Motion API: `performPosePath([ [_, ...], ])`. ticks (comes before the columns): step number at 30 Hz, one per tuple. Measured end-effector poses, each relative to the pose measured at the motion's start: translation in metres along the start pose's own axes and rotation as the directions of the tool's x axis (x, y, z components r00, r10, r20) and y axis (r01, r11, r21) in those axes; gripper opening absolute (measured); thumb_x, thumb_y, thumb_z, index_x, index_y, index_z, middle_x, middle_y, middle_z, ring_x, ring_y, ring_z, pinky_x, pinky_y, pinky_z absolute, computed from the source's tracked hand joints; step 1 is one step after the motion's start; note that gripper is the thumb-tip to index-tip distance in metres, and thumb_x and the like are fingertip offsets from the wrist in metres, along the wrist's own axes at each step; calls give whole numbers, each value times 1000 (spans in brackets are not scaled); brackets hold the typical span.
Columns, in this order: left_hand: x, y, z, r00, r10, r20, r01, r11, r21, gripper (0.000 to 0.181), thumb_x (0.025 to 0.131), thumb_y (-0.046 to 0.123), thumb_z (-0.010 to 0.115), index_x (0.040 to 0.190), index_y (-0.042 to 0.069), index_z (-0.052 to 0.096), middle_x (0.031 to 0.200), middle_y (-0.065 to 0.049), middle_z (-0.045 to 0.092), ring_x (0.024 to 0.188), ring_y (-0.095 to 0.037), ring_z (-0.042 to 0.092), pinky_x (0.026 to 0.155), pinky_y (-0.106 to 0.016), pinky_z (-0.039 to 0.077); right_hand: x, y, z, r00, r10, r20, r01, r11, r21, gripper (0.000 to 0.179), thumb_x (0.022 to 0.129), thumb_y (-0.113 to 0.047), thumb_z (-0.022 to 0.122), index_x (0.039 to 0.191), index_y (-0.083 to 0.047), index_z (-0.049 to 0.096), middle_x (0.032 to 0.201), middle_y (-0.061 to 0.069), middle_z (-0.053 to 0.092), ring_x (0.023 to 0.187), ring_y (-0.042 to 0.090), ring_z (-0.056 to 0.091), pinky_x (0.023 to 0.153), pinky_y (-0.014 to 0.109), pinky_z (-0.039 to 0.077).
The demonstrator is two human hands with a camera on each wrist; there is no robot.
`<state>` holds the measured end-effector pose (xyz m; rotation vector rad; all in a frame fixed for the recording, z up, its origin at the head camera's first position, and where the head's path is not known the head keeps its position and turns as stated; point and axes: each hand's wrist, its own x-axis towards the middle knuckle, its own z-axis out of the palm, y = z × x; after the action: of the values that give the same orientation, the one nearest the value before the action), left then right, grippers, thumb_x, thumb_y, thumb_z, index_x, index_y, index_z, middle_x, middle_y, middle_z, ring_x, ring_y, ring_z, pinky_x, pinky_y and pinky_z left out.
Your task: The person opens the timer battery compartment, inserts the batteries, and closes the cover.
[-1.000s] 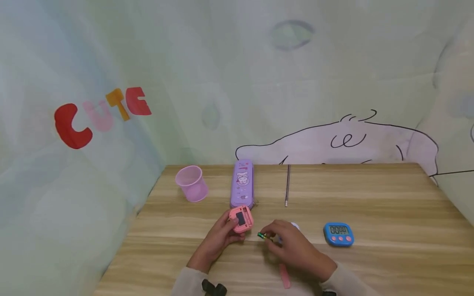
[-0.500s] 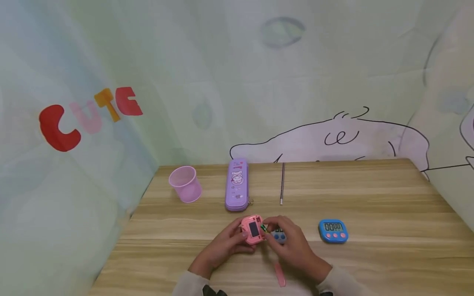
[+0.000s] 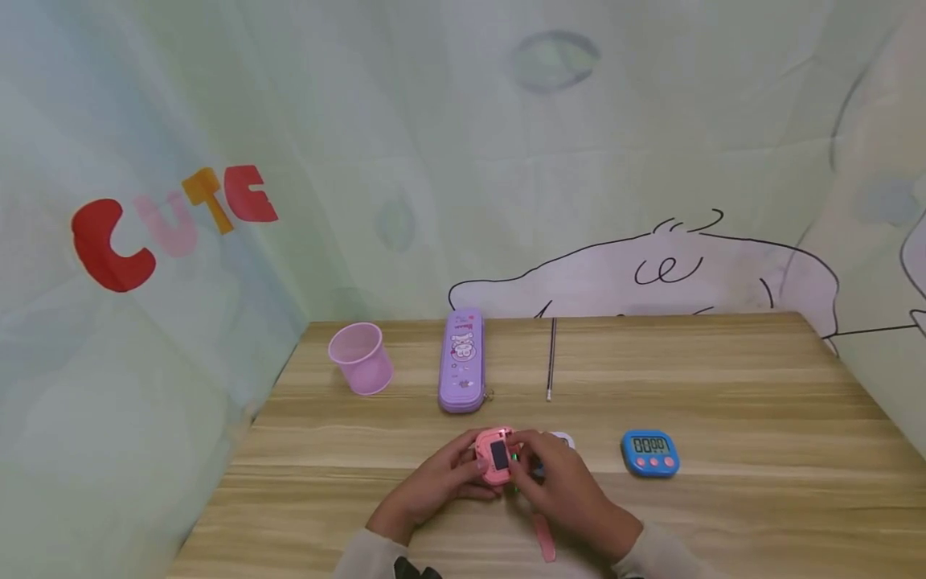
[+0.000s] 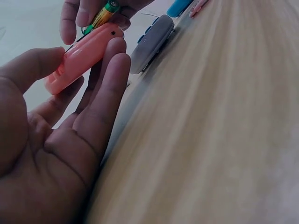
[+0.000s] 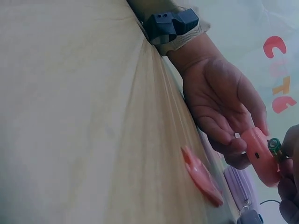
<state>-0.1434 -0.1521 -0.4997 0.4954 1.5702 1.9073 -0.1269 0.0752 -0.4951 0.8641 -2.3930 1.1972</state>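
My left hand (image 3: pixel 437 478) grips a pink digital timer (image 3: pixel 488 442) just above the table, its back turned up. Thumb on one face, fingers behind, as the left wrist view shows. A green-and-gold battery (image 4: pixel 103 17) lies along the timer's open back, pinched by my right hand (image 3: pixel 567 486). How far it sits inside the slot is hidden by the fingers. Below the right hand, a narrow pink plastic strip (image 3: pixel 544 537), like a battery cover, lies on the table. A white timer (image 3: pixel 563 439) with blue buttons is mostly covered by the right hand.
A blue timer (image 3: pixel 650 453) lies to the right on the wooden table (image 3: pixel 738 386). Farther back are a purple pencil case (image 3: pixel 463 362), a pencil (image 3: pixel 551 359) and a pink cup (image 3: pixel 367 366). A printed curtain (image 3: pixel 362 161) hangs behind the table.
My hands have come together: the timer moved right, and the right hand brought the battery from beside it onto its open back. The head view has shifted slightly.
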Motion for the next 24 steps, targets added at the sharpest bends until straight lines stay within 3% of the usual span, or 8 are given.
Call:
performPosePath([
  [6, 0, 3, 1, 1000, -20, 4, 20, 1000, 20, 52, 102, 15, 50, 149, 2, 30, 126, -23, 59, 99, -29, 67, 88, -45, 56, 4, 0, -2, 999, 46, -13, -46, 999, -2, 22, 87, -15, 74, 103, -19, 59, 78, -21, 50, 71, 1, 49, 62, 21, 46],
  [13, -1, 4, 0, 999, -23, 40, 22, 999, 25, 51, 102, 14, 48, 148, -1, 30, 122, -22, 62, 95, -26, 68, 86, -44, 57, 3, 6, 0, 999, -29, -34, 28, 999, -40, 17, 87, -14, 73, 95, -22, 60, 83, -18, 54, 76, 1, 50, 64, 20, 47],
  [20, -2, 4, -1, 999, -40, 24, 40, 999, 22, 51, 102, 15, 45, 148, -1, 30, 114, -20, 66, 95, -25, 67, 85, -43, 57, 3, 2, -6, 1000, 15, -4, -15, 1000, -27, 15, 93, -16, 66, 108, -20, 62, 90, -18, 53, 83, 1, 50, 69, 22, 50],
  [24, -2, 3, -2, 999, -39, 7, 39, 999, 17, 51, 102, 16, 45, 148, -1, 30, 113, -20, 66, 96, -25, 67, 86, -43, 57, 5, 1, -14, 1000, -20, 24, 20, 1000, -20, 32, 92, -17, 66, 124, -20, 58, 104, -14, 56, 98, 5, 52, 82, 28, 52],
])
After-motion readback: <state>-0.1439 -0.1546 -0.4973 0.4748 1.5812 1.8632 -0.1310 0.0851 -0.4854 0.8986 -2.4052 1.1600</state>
